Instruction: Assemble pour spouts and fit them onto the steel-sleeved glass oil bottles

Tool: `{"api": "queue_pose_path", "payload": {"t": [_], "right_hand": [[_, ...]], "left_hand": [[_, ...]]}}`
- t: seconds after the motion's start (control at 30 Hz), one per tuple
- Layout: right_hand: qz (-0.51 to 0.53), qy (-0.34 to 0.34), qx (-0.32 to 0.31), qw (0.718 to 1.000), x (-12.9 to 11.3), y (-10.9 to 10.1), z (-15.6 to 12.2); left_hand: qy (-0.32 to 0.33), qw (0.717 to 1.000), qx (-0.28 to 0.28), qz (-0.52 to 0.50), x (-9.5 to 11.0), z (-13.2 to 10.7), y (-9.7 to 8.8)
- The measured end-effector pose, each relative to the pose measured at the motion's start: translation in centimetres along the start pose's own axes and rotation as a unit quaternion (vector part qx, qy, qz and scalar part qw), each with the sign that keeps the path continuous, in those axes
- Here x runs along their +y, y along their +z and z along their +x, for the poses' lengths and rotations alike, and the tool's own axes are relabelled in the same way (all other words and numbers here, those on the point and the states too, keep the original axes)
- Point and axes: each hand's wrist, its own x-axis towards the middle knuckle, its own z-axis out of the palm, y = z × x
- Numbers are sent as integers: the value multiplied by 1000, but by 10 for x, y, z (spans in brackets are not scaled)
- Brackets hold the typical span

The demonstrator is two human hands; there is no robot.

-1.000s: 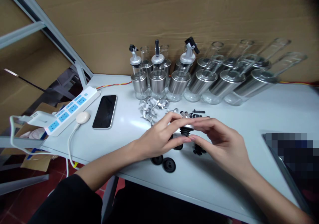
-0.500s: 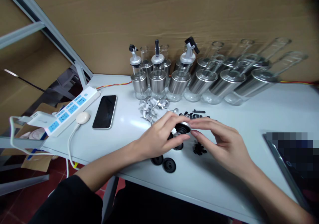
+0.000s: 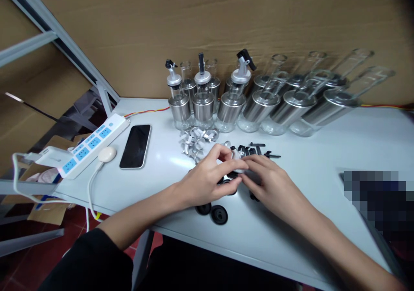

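My left hand [image 3: 205,176] is closed in a pinch around a silver pourer top [image 3: 239,170] with a black underside, mostly hidden by fingers. From the other side, the fingertips of my right hand [image 3: 274,181] are closed on the same part. Two black round discs [image 3: 219,214] lie near the table's front edge, and more black pieces are partly covered by my hands. Beyond my left hand is a pile of silver spout caps [image 3: 198,141]. Small black levers [image 3: 258,150] are scattered beyond my right hand.
Along the cardboard wall stand glass bottles with metal sleeves [image 3: 299,101]; three front ones carry pourers [image 3: 203,77]. At left are a phone [image 3: 136,146], a power strip [image 3: 93,143] and a round white plug [image 3: 107,154]. A dark, partly blurred device [image 3: 371,222] sits at right.
My right hand has moved left and closed in on the pourer top. The part has turned, its black underside now mostly covered. My left fingers have curled more.
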Motion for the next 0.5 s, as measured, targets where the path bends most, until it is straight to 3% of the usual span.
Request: {"api": "queue_pose_path", "payload": {"t": [0.13,0.37,0.5], "right_hand": [[-36,39,35,998,5,0,0],[-60,52,3,997,10,2,-1],[-114,33,63,991,8,1,0]], "left_hand": [[-5,1000,1,-10,1,0,0],[-8,1000,-1,-10,3,1,-2],[-17,1000,-2,3,3,1,-1]]}}
